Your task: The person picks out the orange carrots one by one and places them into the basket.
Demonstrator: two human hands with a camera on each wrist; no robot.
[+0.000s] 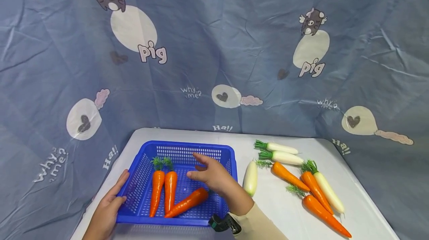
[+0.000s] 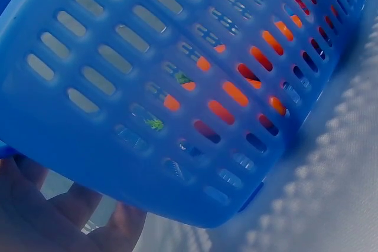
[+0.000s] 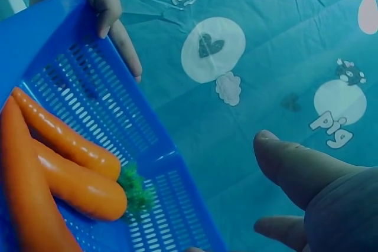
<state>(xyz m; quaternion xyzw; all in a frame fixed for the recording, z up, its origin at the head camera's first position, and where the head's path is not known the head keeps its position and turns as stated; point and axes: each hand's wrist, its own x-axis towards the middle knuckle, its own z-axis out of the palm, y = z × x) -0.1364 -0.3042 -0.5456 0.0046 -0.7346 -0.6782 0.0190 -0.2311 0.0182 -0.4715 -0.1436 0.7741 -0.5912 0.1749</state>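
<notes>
A blue plastic basket (image 1: 192, 144) with slotted walls stands on the white table. My left hand (image 1: 105, 208) grips its left rim, thumb on the inner side and fingers outside. Two carrots (image 1: 156, 189) with green tops lie side by side in the basket, and a third carrot (image 1: 189, 202) lies slanted across the front, its tip at the lower end of the middle one. Over the basket's right half is my right hand (image 1: 214, 176), fingers spread and holding nothing. From the right wrist view, its thumb (image 3: 289, 166) appears apart from the carrots (image 3: 77, 149).
Right of the basket lies a white radish (image 1: 250, 178) without visible leaves. Farther right are two leafy radishes (image 1: 286, 157), several carrots (image 1: 289, 176) and another radish (image 1: 328, 191). A blue printed cloth (image 1: 187, 46) hangs behind the table (image 1: 275, 210).
</notes>
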